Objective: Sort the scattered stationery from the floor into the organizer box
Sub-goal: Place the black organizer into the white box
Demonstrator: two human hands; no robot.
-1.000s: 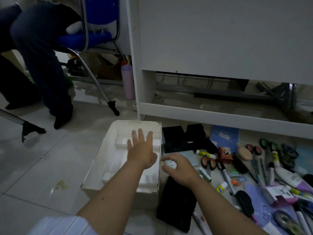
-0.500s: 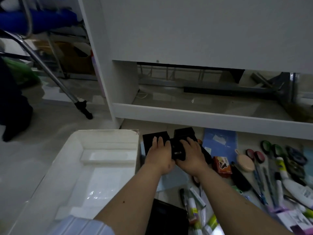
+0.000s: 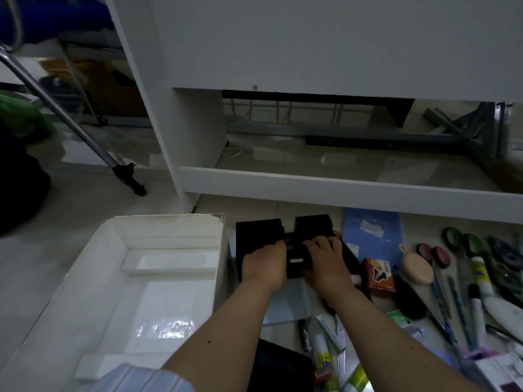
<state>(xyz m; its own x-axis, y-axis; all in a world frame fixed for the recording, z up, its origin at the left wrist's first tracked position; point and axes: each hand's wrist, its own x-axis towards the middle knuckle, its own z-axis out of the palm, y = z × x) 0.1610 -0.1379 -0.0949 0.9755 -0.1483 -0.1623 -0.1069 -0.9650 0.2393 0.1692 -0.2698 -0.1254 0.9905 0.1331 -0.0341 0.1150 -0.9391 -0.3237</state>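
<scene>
Both hands, left hand [image 3: 264,264] and right hand [image 3: 325,261], curl fingers round the black stapler [image 3: 295,260], just right of the white organizer box [image 3: 169,227].

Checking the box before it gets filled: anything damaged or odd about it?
Yes: the white box has a torn, browned far right corner, near the black item that both hands hold. Otherwise it looks intact.

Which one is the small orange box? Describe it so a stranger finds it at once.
Start at the white organizer box; the stationery lies on the floor to its right. Just past the right hand lies the small orange box, the only orange thing, with a dark picture on top.
</scene>
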